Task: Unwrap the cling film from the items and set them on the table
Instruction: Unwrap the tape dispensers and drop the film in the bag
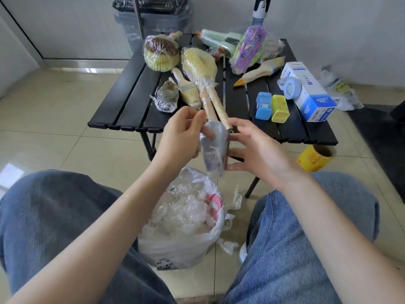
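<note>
Left grip (184,132) curled on the upper end of a wrapped item (214,150), thumb and fingertips pinching film near its top. Right grip (254,150) against the item's right edge, fingers nearly straight and spread, thumb at the lower edge; whether clasping or merely steadying, cannot tell. Item held in the air between the knees, in front of the desk (131,93) and above a white bag (182,218) stuffed with crumpled film on the floor. Dark and flat under cloudy film, tilted a little; kind of object not clear.

On the desk, still wrapped: a round brush (161,52) at the far left, two long-handled brushes (198,64) bundled together down the middle, a paintbrush (186,88) beside them, a small jar (166,97) near the left front. Farther back, a green spray gun (219,40), a purple packet (247,49), a pale brush (260,70).

Bare on the right side: a blue box (264,105) touching a yellow box (279,108), a tape dispenser (290,87), a white-and-blue carton (306,91). Yellow film roll (315,157) on the floor by the right knee. Grey bin (153,20) behind the desk.
</note>
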Motion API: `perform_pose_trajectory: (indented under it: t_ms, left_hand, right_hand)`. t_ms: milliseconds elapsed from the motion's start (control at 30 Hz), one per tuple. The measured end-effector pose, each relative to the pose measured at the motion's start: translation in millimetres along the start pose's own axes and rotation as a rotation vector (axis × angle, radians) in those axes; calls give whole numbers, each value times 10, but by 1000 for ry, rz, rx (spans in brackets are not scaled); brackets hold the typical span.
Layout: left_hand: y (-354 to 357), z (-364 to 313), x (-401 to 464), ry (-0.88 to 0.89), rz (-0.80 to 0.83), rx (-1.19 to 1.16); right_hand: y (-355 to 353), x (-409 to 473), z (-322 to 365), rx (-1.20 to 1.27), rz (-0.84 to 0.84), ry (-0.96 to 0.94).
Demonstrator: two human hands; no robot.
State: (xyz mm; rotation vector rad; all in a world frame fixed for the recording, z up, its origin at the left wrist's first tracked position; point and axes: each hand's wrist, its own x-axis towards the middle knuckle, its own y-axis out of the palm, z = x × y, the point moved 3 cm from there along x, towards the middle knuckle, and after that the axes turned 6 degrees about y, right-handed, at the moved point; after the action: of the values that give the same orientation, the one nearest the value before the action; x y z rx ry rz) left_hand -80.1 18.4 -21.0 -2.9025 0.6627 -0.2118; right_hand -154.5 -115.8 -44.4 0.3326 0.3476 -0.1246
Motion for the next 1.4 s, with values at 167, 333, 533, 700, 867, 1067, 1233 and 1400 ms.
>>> perform_pose_trajectory:
  t_ms: [167, 333, 533, 700, 867, 1067, 1233, 1400]
  left_hand:
    - [49, -42, -64, 94, 1, 58]
    - [46, -32, -86, 93, -17, 0]
    - [-224, 42, 36, -8, -251, -56]
    - [-206, 122, 19, -147, -72, -98]
    - [-131, 116, -9, -30, 21, 126]
    - [-142, 182, -9, -35, -66, 101]
    - [-19, 108, -53, -158, 29, -136]
    - [-39, 63, -80, -139, 32, -148]
  right_hand:
    - [167, 59, 6, -317, -140, -36]
    - [293, 69, -37, -288, -149, -135]
    - [165, 16, 79, -87, -236, -193]
    - [133, -15, 98, -81, -254, -202]
    - [140, 18, 69, -105, -285, -182]
    - [140, 45, -18, 110, -218, -89]
    - [141, 59, -39, 195, -189, -99]
    - [68, 59, -6, -177, -369, -137]
